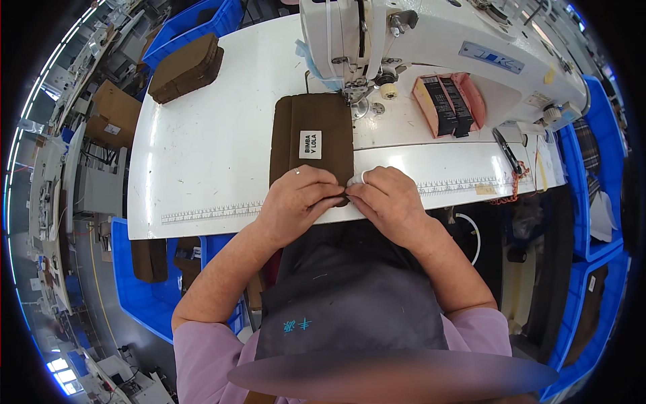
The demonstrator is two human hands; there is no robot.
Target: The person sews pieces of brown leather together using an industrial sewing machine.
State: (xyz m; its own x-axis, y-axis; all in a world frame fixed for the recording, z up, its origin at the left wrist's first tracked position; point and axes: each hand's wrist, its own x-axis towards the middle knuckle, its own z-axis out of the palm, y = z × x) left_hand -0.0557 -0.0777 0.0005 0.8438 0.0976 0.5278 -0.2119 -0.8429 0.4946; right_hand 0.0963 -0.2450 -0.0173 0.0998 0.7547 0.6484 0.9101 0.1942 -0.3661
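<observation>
A flat dark brown fabric piece (286, 135) with a small white label (310, 145) lies on the white table, its far right corner beside the needle area of a sewing machine (356, 84). At its near right corner my left hand (299, 202) pinches the edge, thumb and fingers together. My right hand (390, 202), with a white band on one finger, pinches the same corner from the right. The fingertips of both hands almost meet there. What lies right between them is mostly hidden.
A brown fabric stack (185, 67) rests at the table's far left. Right of the needle stands a pink box (424, 111) with dark packets; thread snips (506, 149) lie farther right. A printed ruler (215, 213) runs along the near edge. Blue bins (145, 303) flank the table.
</observation>
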